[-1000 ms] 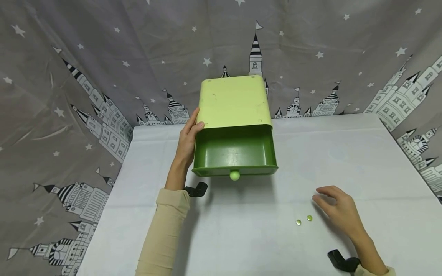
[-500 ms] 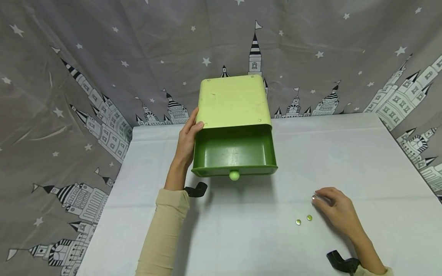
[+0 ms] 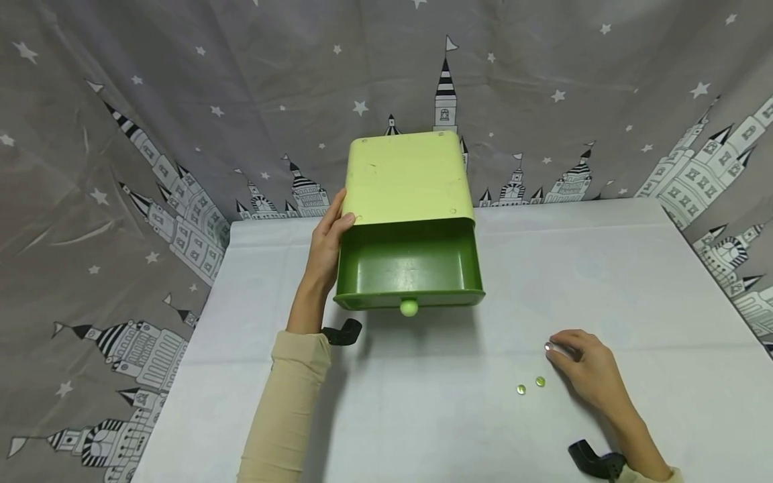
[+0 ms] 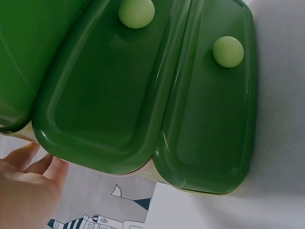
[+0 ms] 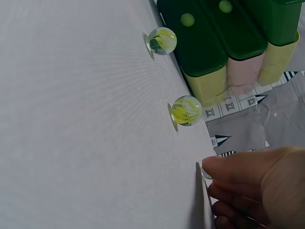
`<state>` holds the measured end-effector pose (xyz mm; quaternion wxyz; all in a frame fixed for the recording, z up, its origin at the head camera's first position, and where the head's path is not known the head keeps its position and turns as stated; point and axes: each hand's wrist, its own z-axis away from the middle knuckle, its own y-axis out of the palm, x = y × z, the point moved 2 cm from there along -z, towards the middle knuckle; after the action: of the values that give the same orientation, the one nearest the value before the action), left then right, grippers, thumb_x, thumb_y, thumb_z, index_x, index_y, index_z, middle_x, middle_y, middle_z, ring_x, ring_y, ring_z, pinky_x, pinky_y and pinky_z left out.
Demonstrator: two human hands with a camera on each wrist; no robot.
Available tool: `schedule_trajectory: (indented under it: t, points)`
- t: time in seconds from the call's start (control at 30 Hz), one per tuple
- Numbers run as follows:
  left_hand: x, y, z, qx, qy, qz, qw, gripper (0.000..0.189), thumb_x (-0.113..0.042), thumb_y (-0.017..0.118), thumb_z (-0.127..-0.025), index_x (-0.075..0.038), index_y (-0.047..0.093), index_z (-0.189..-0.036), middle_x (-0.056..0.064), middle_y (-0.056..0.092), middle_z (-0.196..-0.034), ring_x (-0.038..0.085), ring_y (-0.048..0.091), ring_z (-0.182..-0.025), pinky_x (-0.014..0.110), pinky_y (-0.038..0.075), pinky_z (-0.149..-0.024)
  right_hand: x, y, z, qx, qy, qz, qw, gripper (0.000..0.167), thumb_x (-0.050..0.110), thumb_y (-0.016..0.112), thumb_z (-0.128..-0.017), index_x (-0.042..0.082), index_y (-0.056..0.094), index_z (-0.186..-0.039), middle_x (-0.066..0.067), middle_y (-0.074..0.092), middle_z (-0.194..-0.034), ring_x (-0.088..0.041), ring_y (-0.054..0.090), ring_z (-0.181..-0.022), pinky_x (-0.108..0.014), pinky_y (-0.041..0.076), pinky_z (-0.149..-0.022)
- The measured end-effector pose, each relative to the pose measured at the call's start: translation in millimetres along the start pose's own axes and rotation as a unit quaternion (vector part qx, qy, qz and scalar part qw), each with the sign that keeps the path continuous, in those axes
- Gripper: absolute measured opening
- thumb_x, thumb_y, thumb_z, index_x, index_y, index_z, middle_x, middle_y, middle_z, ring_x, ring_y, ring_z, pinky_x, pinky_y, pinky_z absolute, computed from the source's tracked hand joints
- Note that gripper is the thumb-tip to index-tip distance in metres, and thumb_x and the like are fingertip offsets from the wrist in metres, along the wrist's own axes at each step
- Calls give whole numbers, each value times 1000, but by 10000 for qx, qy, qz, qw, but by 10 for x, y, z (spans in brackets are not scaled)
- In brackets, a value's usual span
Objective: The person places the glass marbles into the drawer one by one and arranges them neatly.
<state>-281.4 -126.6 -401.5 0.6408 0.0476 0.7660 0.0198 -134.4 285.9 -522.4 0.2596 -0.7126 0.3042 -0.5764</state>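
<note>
A small plastic drawer cabinet (image 3: pixel 407 178) with a light-green top stands at the back of the table. Its top drawer (image 3: pixel 410 265) is pulled out and shows a bare green inside. My left hand (image 3: pixel 324 251) holds the cabinet's left side, thumb at the top front corner. Two lower drawers (image 4: pixel 109 90) are closed, as the left wrist view shows. At right, my right hand (image 3: pixel 588 369) pinches a clear glass marble (image 5: pixel 206 174) between thumb and fingers, low over the table; the fingertips mostly hide it. Two yellow-green marbles (image 3: pixel 540 382) (image 5: pixel 162 41) lie on the cloth left of that hand.
White cloth covers the table (image 3: pixel 435 416). A grey curtain (image 3: pixel 290 74) printed with castles and stars hangs behind and along the sides. Black wrist mounts (image 3: pixel 343 332) sit on both forearms. The table's right edge runs down beside the curtain.
The right hand's thumb and fingers have come together, and a shiny marble now shows at their tips. The left hand, the cabinet and the two loose marbles have stayed in place.
</note>
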Motion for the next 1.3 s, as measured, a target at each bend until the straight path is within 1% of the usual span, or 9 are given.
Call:
schedule_trajectory:
  t: [0.17,0.33,0.63,1.0,1.13,1.3]
  points:
    - [3,2,-1,-50,14,-63,10000,61,-24,55,-99,-20,34,-156,0,29,-159,12,30,-142,35,29,-112,-18,1,-3,29,-32,36,10000,23,-1,77,-80,-8,71,-102,-22,66,-107,-43,56,-104,-57,45,-84]
    - [2,10,-3,-45,31,-52,10000,61,-24,55,-98,-21,34,-156,0,30,-159,12,30,-142,35,29,-112,-8,-2,-3,14,-47,86,10000,22,-1,77,-80,-7,71,-101,-22,66,-107,-43,56,-105,-57,45,-85]
    - [-5,4,1,-53,42,3,10000,61,-23,55,-98,-20,34,-156,0,30,-159,13,31,-142,36,30,-112,32,6,-2,-124,-250,210,9994,20,-2,77,-79,-7,72,-98,-20,67,-103,-41,58,-100,-56,47,-81]
    - [-6,14,9,-9,73,-3,10000,60,-24,54,-99,-19,34,-156,0,31,-158,13,32,-141,36,30,-112,8,17,2,-234,-242,150,9993,16,-4,77,-79,-4,72,-94,-18,68,-102,-39,58,-99,-55,47,-80]
    - [-4,11,10,-4,93,-42,9999,60,-24,53,-100,-19,33,-156,0,30,-159,13,30,-142,36,29,-112,3,19,-3,-254,-195,103,9994,15,-3,76,-80,-4,72,-94,-18,68,-102,-39,58,-100,-55,47,-81]
    - [1,14,8,17,108,-13,9999,60,-23,53,-100,-20,33,-156,0,31,-158,14,32,-141,37,31,-111,-1,24,0,-275,-115,63,9995,15,-3,75,-81,-4,72,-95,-18,68,-102,-39,59,-101,-55,47,-82]
